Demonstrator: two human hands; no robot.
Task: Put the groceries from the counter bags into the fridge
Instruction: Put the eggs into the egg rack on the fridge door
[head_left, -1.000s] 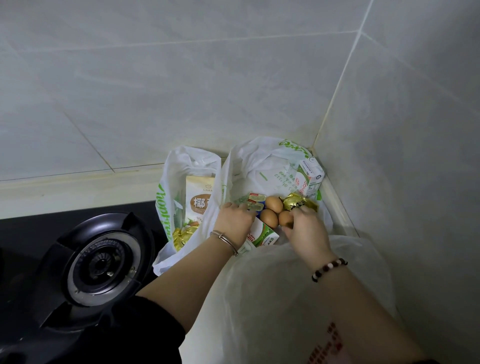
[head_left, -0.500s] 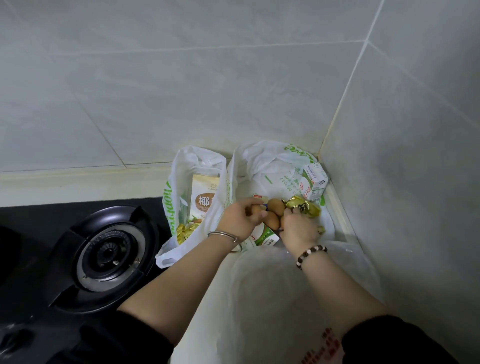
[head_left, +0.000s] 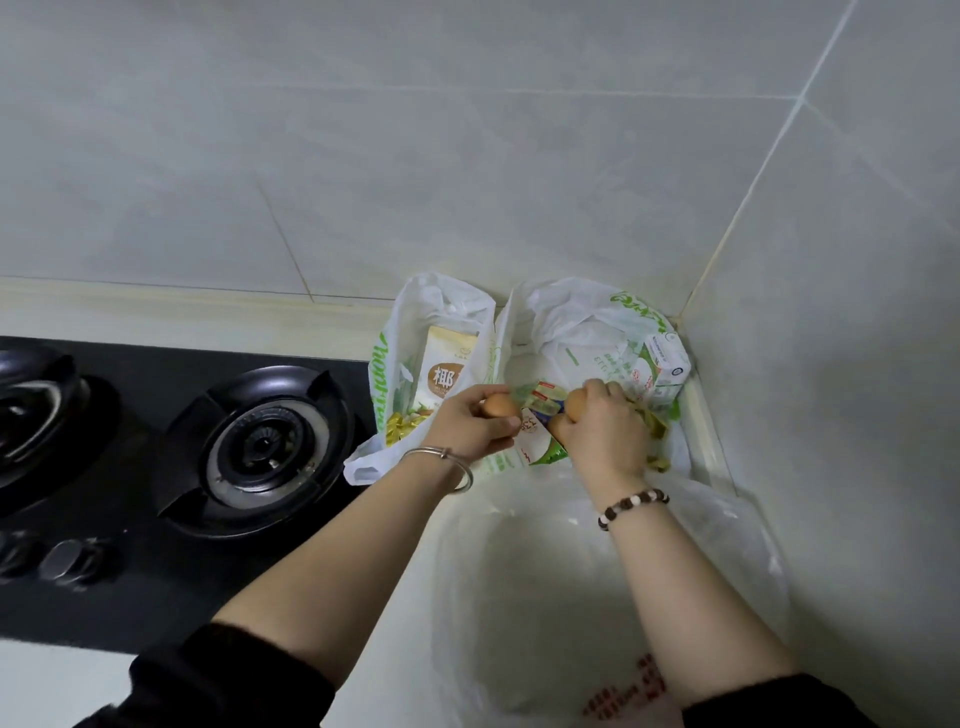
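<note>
Two white plastic bags with green print stand in the counter corner. The right bag (head_left: 582, 322) holds a green and white milk carton (head_left: 657, 366), small packets (head_left: 545, 397) and another carton (head_left: 537, 441). My left hand (head_left: 467, 423) grips one brown egg (head_left: 500, 405) over this bag. My right hand (head_left: 605, 431) grips two brown eggs (head_left: 574, 402), one above the other. The left bag (head_left: 431, 312) holds a beige drink carton (head_left: 447, 371) and gold-wrapped sweets (head_left: 402, 423).
A black gas hob with a round burner (head_left: 265, 447) and knobs (head_left: 67, 558) lies left of the bags. A third translucent bag (head_left: 727, 545) sits near me on the pale counter. Tiled walls close in the corner behind and to the right.
Both hands closed around the eggs that lay in the right bag and lifted them, the left hand drawing its egg to the left. The camera view shifted right and down.
</note>
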